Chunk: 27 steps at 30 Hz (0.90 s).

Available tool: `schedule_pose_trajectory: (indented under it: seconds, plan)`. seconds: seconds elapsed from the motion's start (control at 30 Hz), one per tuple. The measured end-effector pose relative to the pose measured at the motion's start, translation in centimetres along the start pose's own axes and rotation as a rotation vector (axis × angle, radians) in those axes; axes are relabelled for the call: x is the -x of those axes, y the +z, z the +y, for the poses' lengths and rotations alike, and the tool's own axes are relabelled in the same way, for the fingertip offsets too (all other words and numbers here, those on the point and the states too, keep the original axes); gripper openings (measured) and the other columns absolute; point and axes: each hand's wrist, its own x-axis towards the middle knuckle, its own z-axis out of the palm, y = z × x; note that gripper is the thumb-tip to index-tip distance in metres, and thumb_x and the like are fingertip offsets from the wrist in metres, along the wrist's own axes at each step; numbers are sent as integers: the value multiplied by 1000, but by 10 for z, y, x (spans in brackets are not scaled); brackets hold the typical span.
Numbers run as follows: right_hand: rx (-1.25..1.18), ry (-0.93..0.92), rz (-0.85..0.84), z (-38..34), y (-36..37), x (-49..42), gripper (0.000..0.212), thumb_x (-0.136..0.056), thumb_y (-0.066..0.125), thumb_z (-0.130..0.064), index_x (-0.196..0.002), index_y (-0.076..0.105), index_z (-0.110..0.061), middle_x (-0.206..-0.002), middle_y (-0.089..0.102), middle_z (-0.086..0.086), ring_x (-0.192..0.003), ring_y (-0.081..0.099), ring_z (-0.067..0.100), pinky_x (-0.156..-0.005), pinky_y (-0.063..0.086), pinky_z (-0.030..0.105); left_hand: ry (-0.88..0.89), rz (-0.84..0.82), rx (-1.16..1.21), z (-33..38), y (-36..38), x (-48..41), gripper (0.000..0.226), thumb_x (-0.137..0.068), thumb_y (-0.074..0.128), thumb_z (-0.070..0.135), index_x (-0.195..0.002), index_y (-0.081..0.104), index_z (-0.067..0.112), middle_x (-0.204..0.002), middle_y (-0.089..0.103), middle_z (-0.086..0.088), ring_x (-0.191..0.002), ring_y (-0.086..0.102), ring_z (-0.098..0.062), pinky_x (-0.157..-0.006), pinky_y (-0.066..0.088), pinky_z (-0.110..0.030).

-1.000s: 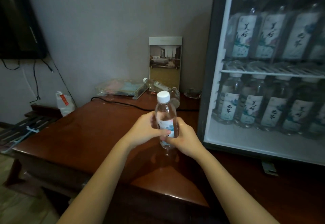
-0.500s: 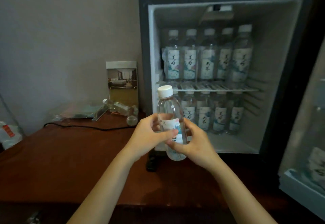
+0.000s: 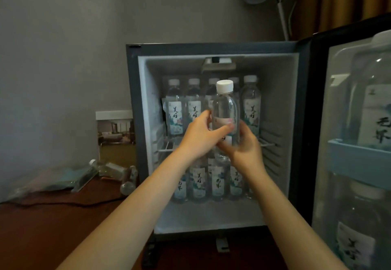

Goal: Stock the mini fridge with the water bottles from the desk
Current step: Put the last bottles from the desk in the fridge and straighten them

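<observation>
You are holding one clear water bottle (image 3: 225, 104) upright in both hands, in front of the open mini fridge (image 3: 211, 48), level with its upper compartment. Your left hand (image 3: 196, 140) is gripping the bottle's labelled middle from the left, with the thumb lying across the front of the label. Your right hand (image 3: 247, 151) is gripping the lower half from the right, its fingers curling round below the label. The white cap is showing above both hands.

Inside the fridge, an upper row of bottles (image 3: 174, 108) is standing on the wire shelf (image 3: 167, 149). A lower row of bottles (image 3: 198, 182) is standing on the fridge floor toward the back, and bare white floor is showing in front of it. The fridge door (image 3: 317, 121) is hanging open on the right, and its pale blue door rack (image 3: 357, 153) is carrying door bottles (image 3: 372, 104) above and below.

Left of the fridge, two spare bottles (image 3: 114, 170) are lying on their sides on the dark wooden tabletop (image 3: 53, 227), just beside the fridge wall. A photo card (image 3: 116, 130) is standing behind them, a clear plastic packet (image 3: 55, 178) is lying to their left, and a black cable (image 3: 63, 203) is running across the wood.
</observation>
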Motion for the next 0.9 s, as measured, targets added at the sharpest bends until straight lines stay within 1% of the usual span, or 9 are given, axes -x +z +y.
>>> schedule_pose_trajectory:
  seconds: [0.13, 0.23, 0.33, 0.4, 0.47, 0.57, 0.7, 0.77, 0.9]
  plan:
    - [21, -16, 6, 1, 0, -29, 51, -76, 74, -17, -123, 53, -22, -112, 65, 1, -102, 63, 17, -89, 53, 42, -37, 7, 37, -3, 4, -27, 28, -79, 71, 37, -104, 57, 36, -108, 66, 12, -103, 62, -5, -93, 51, -38]
    - [42, 28, 14, 9, 1, -42, 51, -77, 73, -20, -123, 52, -21, -110, 63, -4, -101, 61, 15, -86, 54, 36, -69, -1, 2, -9, 7, -37, 39, -81, 68, 38, -116, 52, 32, -121, 60, 5, -111, 56, -10, -97, 48, -40]
    - [57, 54, 23, 16, 2, -50, 45, -78, 72, -20, -117, 52, -28, -98, 60, -14, -88, 58, 4, -77, 50, 22, -88, 6, -100, -16, 13, -44, 48, -83, 66, 35, -126, 47, 24, -130, 55, 0, -117, 51, -16, -100, 45, -42]
    - [75, 79, 35, 19, 1, -56, 48, -78, 73, -19, -121, 53, -25, -106, 62, -8, -94, 59, 9, -82, 50, 27, -110, 6, -164, -18, 18, -47, 58, -85, 64, 34, -136, 40, 21, -134, 52, 0, -121, 50, -18, -100, 45, -40]
    - [102, 102, 36, 21, 2, -59, 51, -78, 72, -19, -125, 52, -24, -114, 64, -1, -101, 60, 15, -86, 50, 32, -118, 28, -183, -21, 20, -48, 59, -86, 62, 33, -139, 37, 24, -134, 52, 1, -120, 51, -18, -97, 46, -36]
    - [131, 112, 13, 20, 1, -61, 50, -79, 70, -20, -125, 51, -25, -115, 64, 0, -98, 59, 14, -81, 48, 29, -137, 51, -196, -27, 22, -46, 53, -89, 59, 33, -137, 39, 26, -132, 53, 2, -119, 51, -18, -90, 44, -30]
    - [154, 105, -42, 19, -3, -62, 51, -80, 70, -20, -127, 50, -25, -117, 63, -1, -93, 56, 8, -76, 45, 24, -192, 23, -200, -37, 24, -43, 54, -92, 51, 40, -142, 36, 23, -136, 51, 0, -122, 50, -20, -101, 43, -40]
    - [179, 106, -65, 18, -5, -62, 51, -80, 71, -22, -127, 51, -25, -117, 63, -1, -92, 55, 6, -75, 44, 22, -197, 14, -185, -40, 24, -41, 50, -95, 46, 40, -141, 38, 23, -132, 55, -2, -116, 55, -21, -99, 45, -43]
    - [248, 134, -90, 16, -7, -64, 53, -78, 73, -25, -127, 54, -20, -120, 65, 4, -105, 61, 17, -86, 47, 28, -224, 5, -134, -41, 22, -36, 49, -99, 37, 38, -143, 36, 17, -143, 45, -6, -126, 47, -25, -102, 43, -47]
